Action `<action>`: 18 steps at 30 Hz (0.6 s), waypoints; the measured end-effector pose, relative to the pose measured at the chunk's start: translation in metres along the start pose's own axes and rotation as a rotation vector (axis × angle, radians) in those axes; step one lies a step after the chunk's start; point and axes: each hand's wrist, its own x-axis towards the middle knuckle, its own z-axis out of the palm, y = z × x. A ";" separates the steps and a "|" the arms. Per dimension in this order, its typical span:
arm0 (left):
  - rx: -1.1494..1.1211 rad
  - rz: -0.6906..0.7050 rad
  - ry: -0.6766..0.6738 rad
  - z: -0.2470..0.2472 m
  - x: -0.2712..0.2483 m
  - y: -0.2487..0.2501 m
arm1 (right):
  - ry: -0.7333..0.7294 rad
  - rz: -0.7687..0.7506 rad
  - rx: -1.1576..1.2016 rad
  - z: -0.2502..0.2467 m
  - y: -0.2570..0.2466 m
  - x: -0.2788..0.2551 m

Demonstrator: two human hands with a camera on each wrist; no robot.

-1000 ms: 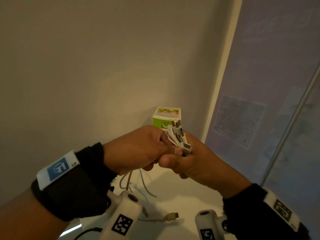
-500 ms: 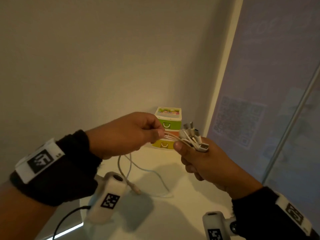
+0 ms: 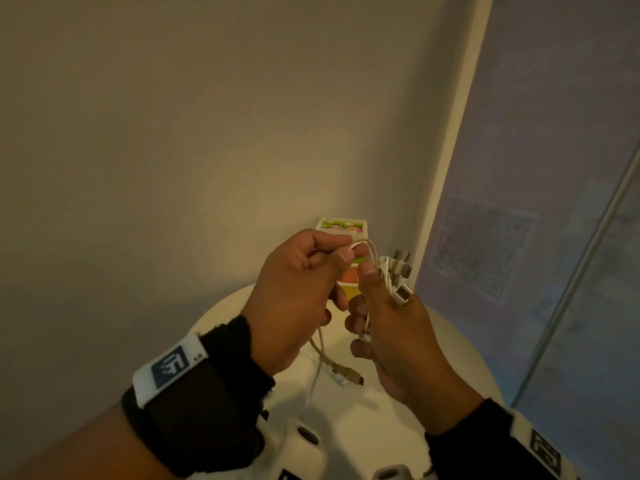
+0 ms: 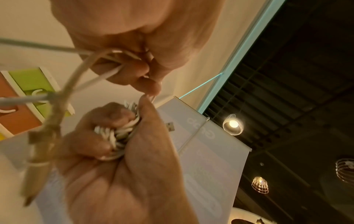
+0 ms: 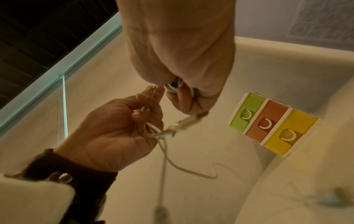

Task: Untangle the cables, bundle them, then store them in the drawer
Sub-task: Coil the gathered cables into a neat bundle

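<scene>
My right hand (image 3: pixel 375 303) grips a coiled bundle of white cables (image 3: pixel 388 271) in front of my chest, with several plugs (image 3: pixel 401 268) sticking up from the fist. The coil (image 4: pixel 116 134) shows between its curled fingers in the left wrist view. My left hand (image 3: pixel 348 252) pinches a loop of the cable (image 3: pixel 367 244) right against the bundle. Loose cable ends hang below the hands, one with a USB plug (image 3: pixel 349 375). A small drawer unit (image 5: pixel 272 124) with green, orange and yellow drawers, all shut, stands behind the hands.
The round white table (image 3: pixel 460 344) lies under my hands, in a corner between a beige wall and a pale banner (image 3: pixel 519 202) with a QR code on the right. The drawer unit's top (image 3: pixel 343 225) peeks over my left hand.
My left hand, which had pulled the cable out to the left, has come back to the right hand with a loop of it. Both hands now sit higher, in front of the drawer unit.
</scene>
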 end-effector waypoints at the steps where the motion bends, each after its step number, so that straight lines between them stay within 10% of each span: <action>1: -0.015 0.011 0.003 0.002 -0.001 -0.002 | -0.018 -0.015 0.025 0.001 0.000 -0.001; 18: -0.037 0.081 -0.112 0.012 -0.012 -0.004 | -0.145 -0.111 0.175 0.011 -0.005 -0.004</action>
